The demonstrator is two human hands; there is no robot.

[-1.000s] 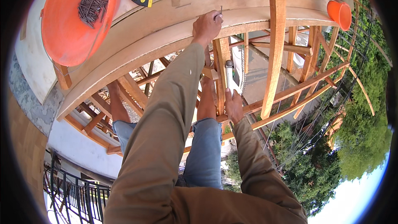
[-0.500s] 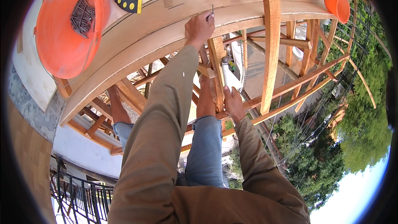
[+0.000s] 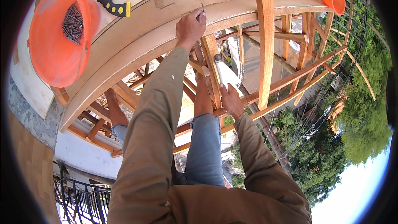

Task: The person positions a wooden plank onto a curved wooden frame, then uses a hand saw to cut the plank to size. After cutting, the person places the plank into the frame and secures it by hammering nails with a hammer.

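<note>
My left hand (image 3: pixel 191 26) rests at the curved wooden board (image 3: pixel 137 33), its fingers pinched round a nail (image 3: pixel 203 7). The nail's upper end sticks up past my fingertips; its point is hidden. Lower and to the right, my right hand (image 3: pixel 231 101) grips a hammer (image 3: pixel 221 71) by its pale handle. The hammer's dark round head points away from me, beside an upright wooden post (image 3: pixel 212 64) and apart from the nail. At the left, an orange bucket (image 3: pixel 43 41) lies tilted, with many loose nails (image 3: pixel 72 25) in it.
A handsaw with a yellow and black handle (image 3: pixel 114 6) lies beyond the board. A wooden beam (image 3: pixel 264 41) crosses it on the right. A small orange container (image 3: pixel 333 0) sits at the far right. Open timber framing (image 3: pixel 290 74) drops away below, with cables and trees beyond.
The whole view has shifted slightly, moving the scene a little to the left. Both hands keep their holds on the nail and the hammer, with little movement against the wood.
</note>
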